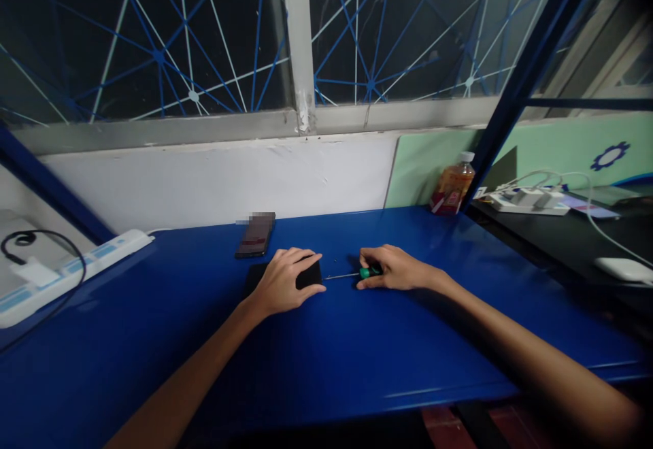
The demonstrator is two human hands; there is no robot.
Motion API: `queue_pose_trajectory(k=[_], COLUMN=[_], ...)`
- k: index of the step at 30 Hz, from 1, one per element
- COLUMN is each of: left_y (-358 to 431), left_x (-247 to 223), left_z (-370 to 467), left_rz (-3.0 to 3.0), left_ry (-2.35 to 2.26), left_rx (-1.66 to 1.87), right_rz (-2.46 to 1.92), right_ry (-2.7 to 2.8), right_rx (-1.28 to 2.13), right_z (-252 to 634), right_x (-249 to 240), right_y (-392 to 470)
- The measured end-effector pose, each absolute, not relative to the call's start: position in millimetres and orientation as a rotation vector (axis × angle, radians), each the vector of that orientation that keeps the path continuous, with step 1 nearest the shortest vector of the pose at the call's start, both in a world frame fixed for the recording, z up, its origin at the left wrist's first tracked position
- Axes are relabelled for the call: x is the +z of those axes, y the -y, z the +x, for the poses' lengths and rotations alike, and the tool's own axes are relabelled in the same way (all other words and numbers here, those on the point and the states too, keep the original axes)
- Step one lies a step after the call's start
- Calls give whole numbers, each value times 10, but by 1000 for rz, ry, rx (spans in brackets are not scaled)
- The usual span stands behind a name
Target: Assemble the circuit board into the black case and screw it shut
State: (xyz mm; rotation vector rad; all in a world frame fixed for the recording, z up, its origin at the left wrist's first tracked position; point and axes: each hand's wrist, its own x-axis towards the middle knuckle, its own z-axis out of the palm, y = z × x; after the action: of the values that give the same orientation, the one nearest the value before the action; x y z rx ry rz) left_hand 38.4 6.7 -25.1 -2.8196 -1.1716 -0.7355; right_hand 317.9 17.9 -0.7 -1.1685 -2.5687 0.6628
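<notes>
- Blue table (357, 367): big glossy top, fills most of view; both forearms reach in over near edge, work happens at mid-table near the back.
- Window w/ blue-white grille (168, 61) above a white wall strip; dark outside.
- Green partition panel (428, 163) at back R, separates a neighbouring dark desk w/ white power strip (530, 201) + cables.
- White power strip (76, 265) far L of table, black cable plugged in, well apart from the hands.
- Bottle (453, 190), orange liquid, upright in back R corner, parked out of the work area.
- Phone (255, 235), dark, lying flat, just behind the L hand, not touched.
- Black flat device (310, 276): lies flat on table mid-view, mostly hidden under L hand; type unclear.
- Left hand (283, 282): palm down, fingers pressed over the device – looks like it's pinning it so it won't slide.
- Right hand (392, 269): fingers wrapped tight round green handle, low over the table.
- Screwdriver (352, 275): small, green handle, thin shaft lying near-horizontal, tip aimed at device's R edge, v. close; contact can't tell.
- Tiny specks (335, 261) on table betw. hands, poss. screws, too small to tell.
</notes>
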Motion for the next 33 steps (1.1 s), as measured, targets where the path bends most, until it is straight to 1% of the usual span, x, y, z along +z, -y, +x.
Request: queue_pose_trajectory(k=[7, 14, 29, 33], left_y=[-62, -54, -57, -60], left_x=[-222, -224, -228, -234], left_z=[392, 394, 388, 386], left_rz=[-2852, -2846, -2834, -2834], left_ry=[1176, 1188, 1168, 1157], left_rx=[-684, -630, -584, -579], right_rz=[-1130, -1116, -1075, -1092], right_ry=[2587, 2625, 2632, 2629], right_rx=[614, 550, 666, 634], right_z=[3183, 3235, 3216, 3240], right_x=[60, 22, 99, 85], right_y=[-149, -207, -158, -175])
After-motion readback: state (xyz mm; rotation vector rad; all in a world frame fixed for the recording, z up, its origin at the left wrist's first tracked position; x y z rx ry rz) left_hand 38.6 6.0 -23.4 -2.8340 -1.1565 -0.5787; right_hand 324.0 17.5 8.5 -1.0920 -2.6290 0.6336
